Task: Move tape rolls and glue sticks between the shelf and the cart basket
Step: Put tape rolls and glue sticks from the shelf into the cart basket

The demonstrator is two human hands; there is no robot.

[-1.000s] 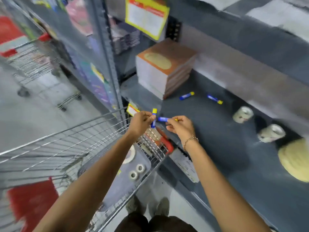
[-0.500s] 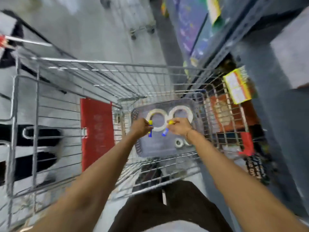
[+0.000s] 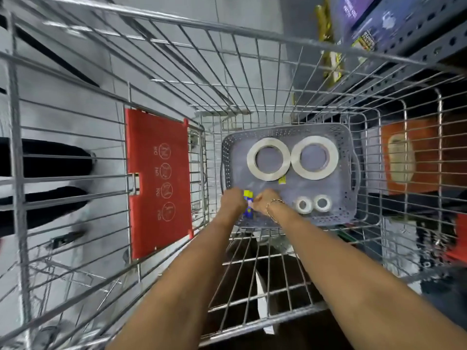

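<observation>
Now both hands had come down from the shelf into the cart, low over the near-left corner of the grey basket [image 3: 352, 173]. The left hand [image 3: 233, 202] gripped a blue-and-yellow glue stick [image 3: 248, 204]; the right hand [image 3: 265, 202] was curled beside it, its own stick hidden or blurred. Two large tape rolls [image 3: 268, 159] and two small ones [image 3: 303, 204] already lay inside, so the sticks seemed about to be dropped in with them.
</observation>
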